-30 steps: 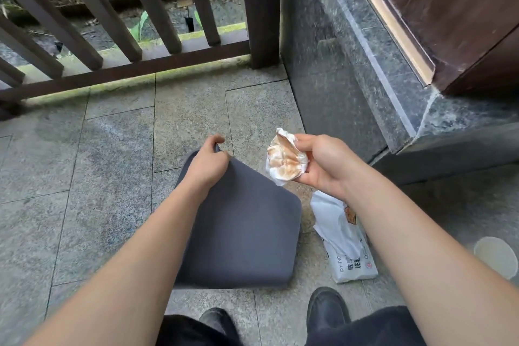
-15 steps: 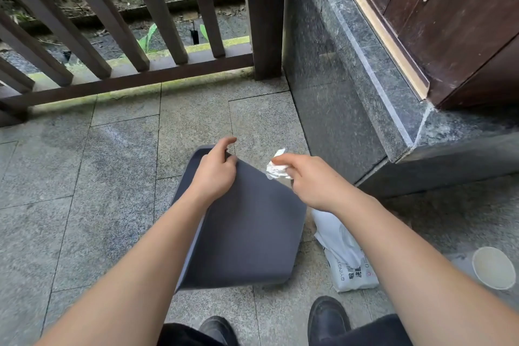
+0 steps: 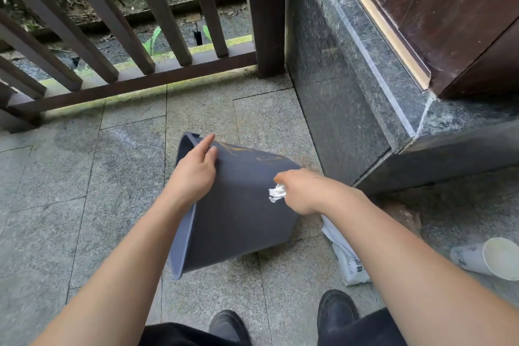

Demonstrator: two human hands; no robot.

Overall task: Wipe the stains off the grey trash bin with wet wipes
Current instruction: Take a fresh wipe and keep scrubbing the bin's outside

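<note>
The grey trash bin lies tilted on its side on the stone floor, its open rim at the lower left. Orange-brown stain marks show on its upper far side. My left hand grips the bin's far left edge, fingers over the side wall. My right hand is closed on a crumpled white wet wipe, pressed against the bin's upper right side. A white pack of wet wipes lies on the floor under my right forearm, partly hidden.
A dark stone ledge and a wooden door stand close on the right. A brown wooden railing runs along the back. A white paper cup lies on its side at the right edge. My two dark shoes are at the bottom.
My right hand turned the soiled wipe downward and brought it from the air onto the bin's side. The bin has been rotated, its rim now toward the lower left, showing the stains.
</note>
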